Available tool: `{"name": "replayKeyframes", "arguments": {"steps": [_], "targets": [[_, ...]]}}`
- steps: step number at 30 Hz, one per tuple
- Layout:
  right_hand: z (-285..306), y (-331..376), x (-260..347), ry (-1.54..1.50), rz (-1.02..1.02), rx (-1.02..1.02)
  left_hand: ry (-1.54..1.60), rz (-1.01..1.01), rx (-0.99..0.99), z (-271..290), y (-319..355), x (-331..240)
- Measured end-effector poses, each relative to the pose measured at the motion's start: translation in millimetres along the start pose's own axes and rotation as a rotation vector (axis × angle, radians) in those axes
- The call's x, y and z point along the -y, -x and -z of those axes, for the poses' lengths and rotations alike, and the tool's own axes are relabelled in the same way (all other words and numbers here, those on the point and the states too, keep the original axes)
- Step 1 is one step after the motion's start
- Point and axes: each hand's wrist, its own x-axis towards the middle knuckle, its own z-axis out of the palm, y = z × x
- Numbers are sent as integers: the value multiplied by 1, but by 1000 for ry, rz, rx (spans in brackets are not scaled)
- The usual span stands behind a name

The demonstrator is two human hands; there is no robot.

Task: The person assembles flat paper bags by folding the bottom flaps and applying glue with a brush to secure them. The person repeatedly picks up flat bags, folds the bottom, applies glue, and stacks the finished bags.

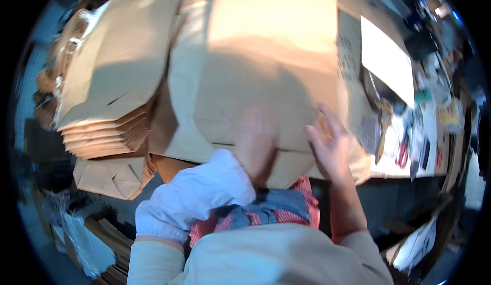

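Observation:
A large flat brown paper bag [271, 70] lies in front of me, its folded bottom end toward my body. Over its near part is my left hand [254, 134], smeared by motion, so its fingers cannot be made out; a white sleeve cover wraps that forearm. My right hand [333, 149] is at the bag's right edge, thumb and fingers apart, with nothing seen in it. Whether its fingertips touch the paper I cannot tell. To the left lies a stack of folded brown paper bags [102, 134], their ends fanned in layers.
A white sheet [387, 60] lies at the right. Beyond it are red-handled scissors [402, 154], a dark slim object [425, 154] and plastic packets [450, 115] on the table's right part. Below left, another folded bag [110, 176] juts out past the table edge.

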Motion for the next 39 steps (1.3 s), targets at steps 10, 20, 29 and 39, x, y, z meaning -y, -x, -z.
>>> {"name": "replayKeyframes", "arguments": {"steps": [10,20,29,39], "targets": [[-34,7,23,-255,92,205,-202,-202,-132,84,15,171],[-46,-3,-34,-379,-87,148,-279,201,-189,114,155,360],[-30,5,-28,-344,-126,206,-222,291,-90,92,174,339],[7,-58,-47,431,49,226,419,99,-184,-15,-13,116]]}}
